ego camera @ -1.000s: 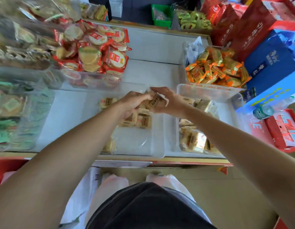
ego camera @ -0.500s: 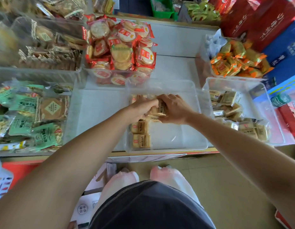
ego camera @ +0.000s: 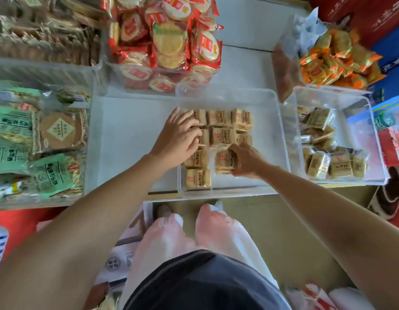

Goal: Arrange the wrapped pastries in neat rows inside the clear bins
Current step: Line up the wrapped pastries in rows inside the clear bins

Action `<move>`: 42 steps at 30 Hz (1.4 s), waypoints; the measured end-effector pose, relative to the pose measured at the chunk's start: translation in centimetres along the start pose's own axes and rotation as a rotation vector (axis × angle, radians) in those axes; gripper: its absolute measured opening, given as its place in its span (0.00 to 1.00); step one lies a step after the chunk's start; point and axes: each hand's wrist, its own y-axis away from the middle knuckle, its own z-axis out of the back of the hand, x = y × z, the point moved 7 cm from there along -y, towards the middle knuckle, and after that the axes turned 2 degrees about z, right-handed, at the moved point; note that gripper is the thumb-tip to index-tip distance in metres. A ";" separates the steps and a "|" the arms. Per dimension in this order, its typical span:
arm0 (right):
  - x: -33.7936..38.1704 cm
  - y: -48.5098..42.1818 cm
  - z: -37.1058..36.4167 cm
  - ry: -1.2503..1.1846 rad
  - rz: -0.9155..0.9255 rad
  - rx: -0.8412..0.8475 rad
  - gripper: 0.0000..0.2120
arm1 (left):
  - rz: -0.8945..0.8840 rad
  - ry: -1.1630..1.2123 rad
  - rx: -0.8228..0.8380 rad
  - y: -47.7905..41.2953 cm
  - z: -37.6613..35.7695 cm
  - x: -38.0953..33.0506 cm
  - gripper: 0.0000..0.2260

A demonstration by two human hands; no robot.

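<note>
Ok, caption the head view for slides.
Left hand rests on rowed pastries; right hand grips another pastry in the clear bin.

Your widest opening is the bare floor at the right of the middle bin (ego camera: pixel 266 121), beyond the rowed pastries (ego camera: pixel 220 118); the front strip is partly blocked by your right hand (ego camera: pixel 246 163) gripping a pastry (ego camera: pixel 225 158); your left hand (ego camera: pixel 178 137) lies over the left column; left of that bin, bare white shelf (ego camera: pixel 131 135) gives passage; the cracker bin (ego camera: pixel 118 71) crowds the far wall; the right bin (ego camera: pixel 355 128), just beside, holds loose pastries (ego camera: pixel 323 153) heaped along its left and front.
</note>
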 end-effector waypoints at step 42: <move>-3.7 0.1 2.2 -0.614 -0.355 0.049 0.14 | 0.060 -0.082 -0.015 -1.2 -1.0 0.0 0.07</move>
